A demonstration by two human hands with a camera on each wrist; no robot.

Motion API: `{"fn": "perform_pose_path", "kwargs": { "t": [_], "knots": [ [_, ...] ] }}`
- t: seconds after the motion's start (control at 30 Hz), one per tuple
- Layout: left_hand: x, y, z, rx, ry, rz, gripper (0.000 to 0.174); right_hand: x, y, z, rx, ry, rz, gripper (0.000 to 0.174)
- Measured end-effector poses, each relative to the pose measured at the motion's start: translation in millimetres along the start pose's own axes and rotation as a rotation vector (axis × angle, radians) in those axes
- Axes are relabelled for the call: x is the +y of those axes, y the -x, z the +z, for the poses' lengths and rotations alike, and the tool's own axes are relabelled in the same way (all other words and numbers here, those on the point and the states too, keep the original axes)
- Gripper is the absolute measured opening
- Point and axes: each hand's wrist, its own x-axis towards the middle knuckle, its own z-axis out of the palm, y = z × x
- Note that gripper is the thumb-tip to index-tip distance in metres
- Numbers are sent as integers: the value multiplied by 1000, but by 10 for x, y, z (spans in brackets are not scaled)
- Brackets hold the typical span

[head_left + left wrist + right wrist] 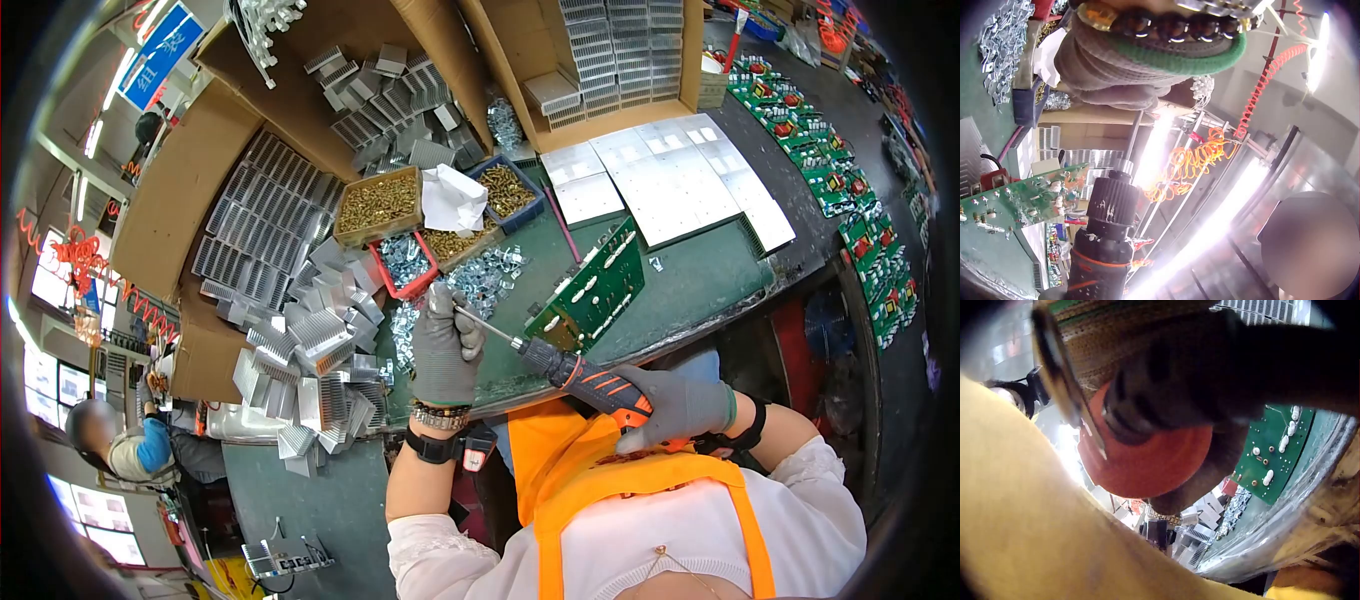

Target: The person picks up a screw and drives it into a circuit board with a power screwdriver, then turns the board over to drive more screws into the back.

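My gloved right hand (pixel 680 405) grips a black and orange electric screwdriver (pixel 590 385), whose bit (pixel 487 327) points left. At the bit's tip are the curled fingers of my gloved left hand (pixel 447 345); anything small between them is hidden. The left wrist view shows the bit (pixel 1134 134) running up to those fingers. In the right wrist view the screwdriver's orange end (pixel 1160 464) and a thick dark cable (pixel 1291 365) fill the middle. Just beyond the screwdriver, a green circuit board (pixel 600 285) stands tilted on the green bench mat (pixel 700 290).
Loose metal clips (pixel 490 280) lie beyond my left hand, near bins of brass screws (pixel 380 205). Finned heat sinks (pixel 320 340) are heaped at left. Flat metal plates (pixel 680 180) lie at the back right; more boards (pixel 830 180) line the far right. Another person (pixel 130 445) is at left.
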Motion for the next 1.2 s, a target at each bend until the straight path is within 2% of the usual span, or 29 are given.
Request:
{"fn": "perform_pose_path", "kwargs": {
  "t": [0.07, 0.13, 0.17, 0.23, 0.27, 0.3, 0.37, 0.4, 0.43, 0.47, 0.5, 0.57, 0.63, 0.67, 0.7, 0.73, 0.77, 0.8, 0.83, 0.87, 0.9, 0.93, 0.97, 1.03, 1.1, 1.13, 1.2],
  "knots": [
    [5, 18, 15, 12, -12, 5, 28, 36, -6, -3, 0, -10, -34, 88],
    [27, 65, 71, 59, -225, 97, 26, 84, 20, -8, -10, -72, -29, 88],
    [-5, 66, 81, 68, -232, 107, 26, 100, 1, -13, -30, -134, -30, 87],
    [-93, 81, 100, 153, -448, 366, 29, -18, 48, -22, -87, -235, 89, 88],
    [-67, 100, 134, 177, -519, 326, 25, 8, 35, 11, -43, -237, 14, 89],
    [-70, 104, 87, 91, -427, 252, 22, 44, 45, 13, -45, -332, 48, 91],
    [-5, 93, 90, 90, -416, 136, 23, 100, 18, 6, -7, -294, 42, 92],
    [-3, 80, 64, 57, -373, 103, 24, 38, 19, 16, -2, -267, 125, 91],
    [2, 62, 31, 22, -331, 70, 25, 46, 9, 34, -23, -253, 117, 91],
    [38, 46, 8, -76, -427, 86, 28, 93, 2, 43, 2, -298, 73, 91],
    [131, -3, -28, -62, -431, 108, 28, 119, -15, 36, 26, -344, 27, 90],
    [396, -173, -90, -241, -742, 453, 31, 89, -36, -5, -10, -371, 22, 91],
    [1309, -169, 50, 104, -1358, 326, 41, 110, -60, -59, 24, -404, -26, 91],
    [1637, -490, -377, -91, -1111, 463, 44, 166, -71, -78, 37, -423, -42, 91],
    [2063, -904, -1063, 66, -1859, 943, 41, 210, -79, -95, 27, -418, -50, 91],
    [2466, -863, -965, 342, -2090, 516, 37, 246, -82, -110, 38, -423, -62, 91],
    [2737, -808, -1012, 561, -2363, 362, 35, 263, -92, -124, 52, -428, -77, 91],
    [3052, -946, -1470, 658, -2531, 205, 30, 263, -90, -124, 73, -399, -96, 93],
    [3228, -923, -1519, 747, -2596, -173, 36, 246, -82, -130, 72, -406, -105, 93],
    [3312, -887, -1588, 771, -2642, -422, 41, 230, -70, -133, 91, -384, -70, 94],
    [3344, -879, -1799, 746, -2718, -440, 43, 238, -80, -132, 111, -362, -32, 96],
    [3412, -933, -1947, 726, -2734, -655, 45, 293, -109, -133, 127, -345, -65, 98],
    [3550, -1145, -2568, 862, -2696, -645, 51, 290, -121, -125, 131, -353, -66, 98],
    [3467, -1024, -2392, 747, -2713, -504, 67, 267, -130, -122, 155, -352, -52, 97],
    [3433, -1036, -2279, 651, -2624, -607, 62, 277, -149, -147, 153, -337, -45, 96],
    [3423, -1055, -2277, 634, -2649, -581, 55, 278, -155, -158, 144, -320, -40, 96],
    [3390, -1090, -2238, 608, -2646, -590, 53, 284, -180, -175, 150, -325, -55, 97]
  ]
}}
